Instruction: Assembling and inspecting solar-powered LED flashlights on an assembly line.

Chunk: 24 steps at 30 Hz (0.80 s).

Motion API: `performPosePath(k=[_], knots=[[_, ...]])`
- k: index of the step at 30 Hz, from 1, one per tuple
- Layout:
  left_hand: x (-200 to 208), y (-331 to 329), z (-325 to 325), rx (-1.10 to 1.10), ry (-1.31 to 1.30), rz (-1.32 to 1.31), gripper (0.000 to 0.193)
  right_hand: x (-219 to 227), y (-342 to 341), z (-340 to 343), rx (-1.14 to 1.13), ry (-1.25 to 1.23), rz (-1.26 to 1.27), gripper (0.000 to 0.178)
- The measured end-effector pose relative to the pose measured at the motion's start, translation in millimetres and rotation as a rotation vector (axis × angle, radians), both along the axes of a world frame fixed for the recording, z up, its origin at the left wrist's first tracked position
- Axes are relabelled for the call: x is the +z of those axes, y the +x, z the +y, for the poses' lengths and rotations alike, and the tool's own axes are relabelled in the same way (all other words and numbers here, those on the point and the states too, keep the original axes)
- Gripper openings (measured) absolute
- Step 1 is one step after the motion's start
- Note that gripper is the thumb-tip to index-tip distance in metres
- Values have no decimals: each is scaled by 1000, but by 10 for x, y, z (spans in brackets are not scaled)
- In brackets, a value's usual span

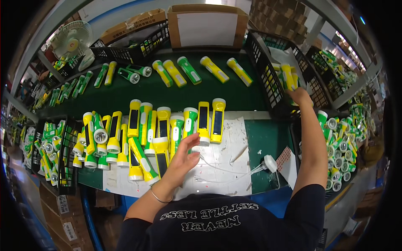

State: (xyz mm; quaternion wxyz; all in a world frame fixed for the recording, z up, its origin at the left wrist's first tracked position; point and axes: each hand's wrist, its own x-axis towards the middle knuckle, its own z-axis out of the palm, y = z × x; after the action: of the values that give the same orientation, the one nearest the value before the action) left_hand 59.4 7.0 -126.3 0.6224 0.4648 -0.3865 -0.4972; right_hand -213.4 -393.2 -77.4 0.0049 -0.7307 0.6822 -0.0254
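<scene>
My left hand [184, 161] is over the white sheet, fingers apart and holding nothing, close to a standing yellow flashlight [203, 121] with a dark panel. To its left, several yellow and green flashlights [144, 161] stand or lean in a dense group, white heads up or down. My right hand [300, 97] reaches into a black plastic crate [268, 79] at the far right. Its fingers close around the lower end of a yellow flashlight [287, 76]; part of the grip is hidden. More flashlights lie under it in that crate.
Across the dark green belt [176, 98] lie several flashlights [213, 69]. White cables with a round white plug [270, 163] rest on the worktop. Filled crates flank me, one on the left [69, 154]; loose flashlights [341, 152] heap at right. A cardboard box [209, 27] stands behind.
</scene>
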Motion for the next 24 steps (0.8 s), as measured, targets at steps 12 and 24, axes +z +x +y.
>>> performPosePath(k=[12, 24], knots=[[-69, 122, 16, -6, 61, -1, 51, -1097, 1666, -245, 164, 27, -117, 44], [-264, -14, -539, 8, 88, 572, 50, -535, 1111, 2507, 521, 721, -1233, 22]])
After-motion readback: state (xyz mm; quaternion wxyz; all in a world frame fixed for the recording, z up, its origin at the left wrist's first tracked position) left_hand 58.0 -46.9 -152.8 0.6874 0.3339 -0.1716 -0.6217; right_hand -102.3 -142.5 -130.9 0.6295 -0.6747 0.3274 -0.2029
